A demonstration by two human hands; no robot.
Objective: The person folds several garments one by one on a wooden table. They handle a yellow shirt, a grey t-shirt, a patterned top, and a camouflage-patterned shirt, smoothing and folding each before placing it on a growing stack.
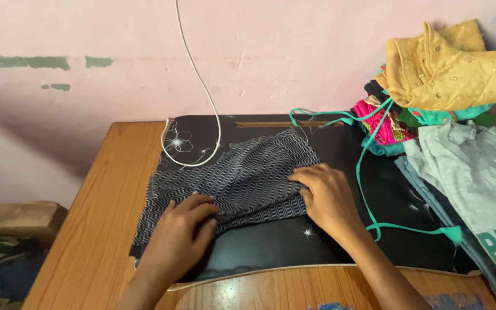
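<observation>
While both hands rest on it, the dark patterned cloth (pixel 242 175) lies partly folded on a black mat (pixel 340 229) that covers the middle of a wooden table (pixel 96 229). This cloth has a fine zigzag design in grey and dark blue, and its near edge is doubled over into a fold. The left hand (pixel 182 232) presses flat on the near left part of the cloth, with the fingers close together and pointing to the right, along the fold. The right hand (pixel 328 198) lies on the right end of the cloth, palm down, and its fingers are bent a little at the edge of the fold; whether they pinch the fabric or only press it, I cannot tell. A thin white cable (pixel 202 86) hangs down in front of the pink wall (pixel 288 51) and makes a loop on the far left corner of the mat, just beside the cloth. A teal cord (pixel 363 172) runs across the mat to the right of the right hand. At the right side of the table is a pile of clothes (pixel 431 115), with a yellow garment (pixel 449 63) on top and a grey shirt (pixel 477 178) spread lower, near the edge.
</observation>
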